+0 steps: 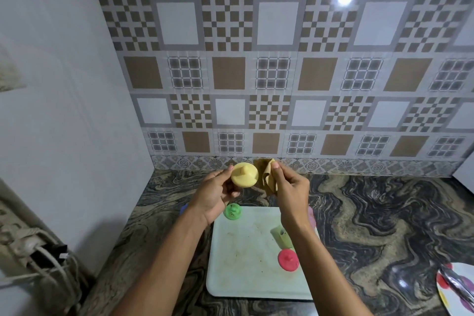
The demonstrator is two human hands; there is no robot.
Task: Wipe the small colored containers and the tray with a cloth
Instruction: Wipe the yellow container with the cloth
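Observation:
My left hand (214, 194) holds a small yellow container (244, 175) with a knobbed lid, raised above the counter. Right beside it, my right hand (289, 187) pinches a crumpled tan cloth (265, 174) that hangs close to the yellow container. Below my arms lies a pale rectangular tray (246, 259) with smudges on it. On the tray stand a green container (232, 211) at the far left corner and a red container (288, 259) at the right. A light green container (282, 236) lies on its side, partly hidden by my right forearm.
A dark marbled counter (372, 226) spreads around the tray, backed by a patterned tile wall. A white plate with coloured dots and metal tongs (456, 287) sits at the right edge. A white cabinet wall and a power strip with cables (33, 251) stand at the left.

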